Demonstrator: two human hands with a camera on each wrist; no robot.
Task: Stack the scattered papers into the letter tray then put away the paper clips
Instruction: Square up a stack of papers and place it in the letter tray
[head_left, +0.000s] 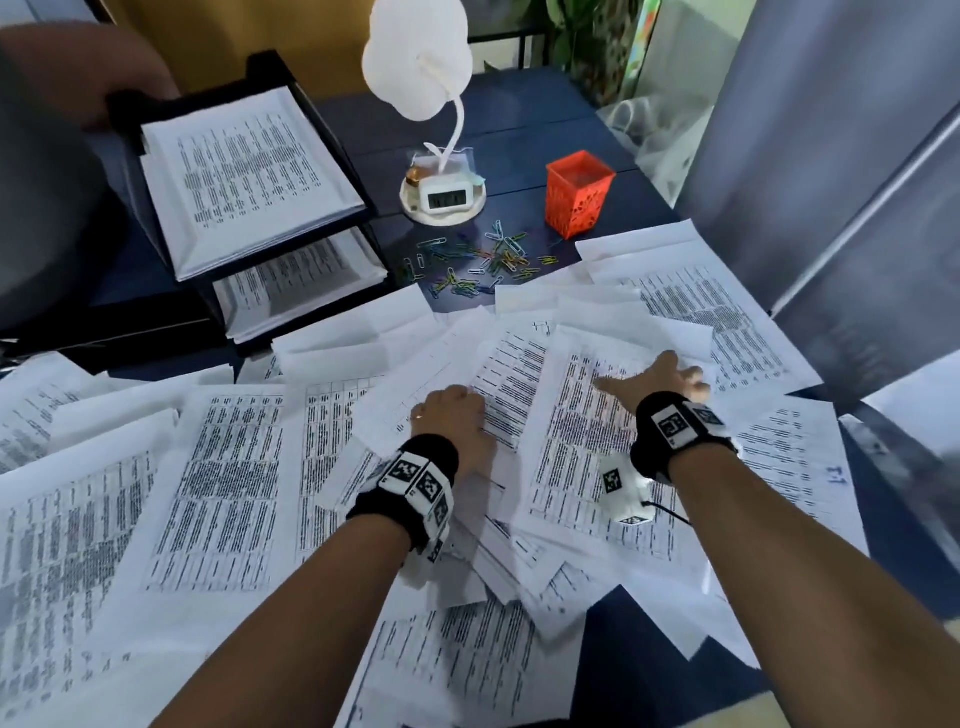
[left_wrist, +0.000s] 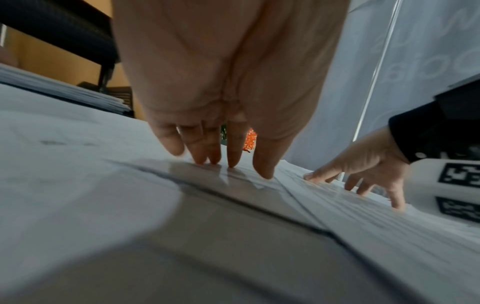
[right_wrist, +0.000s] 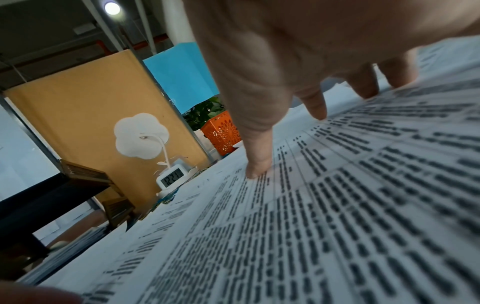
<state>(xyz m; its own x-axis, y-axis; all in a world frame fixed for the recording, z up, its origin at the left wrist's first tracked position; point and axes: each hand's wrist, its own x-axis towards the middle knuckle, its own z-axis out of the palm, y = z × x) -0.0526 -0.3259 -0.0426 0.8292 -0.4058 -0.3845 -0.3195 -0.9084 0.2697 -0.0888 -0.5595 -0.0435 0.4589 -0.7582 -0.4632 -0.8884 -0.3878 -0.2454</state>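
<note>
Printed papers (head_left: 223, 493) lie scattered and overlapping across the dark blue table. My left hand (head_left: 452, 410) stands on its fingertips (left_wrist: 233, 156) on a sheet near the middle of the pile. My right hand (head_left: 660, 379) lies spread, thumb (right_wrist: 255, 164) and fingers pressing a densely printed sheet (head_left: 582, 457). Neither hand holds anything. The black two-tier letter tray (head_left: 332, 140) stands at the back left with paper stacks in both tiers. Several coloured paper clips (head_left: 478, 260) lie loose on the table behind the papers.
An orange perforated cup (head_left: 579, 195) stands behind the clips at the right. A white lamp with a small digital clock (head_left: 444, 197) stands at the back centre. Grey partition panels (head_left: 831, 156) close off the right side. Papers overhang the table's near edge.
</note>
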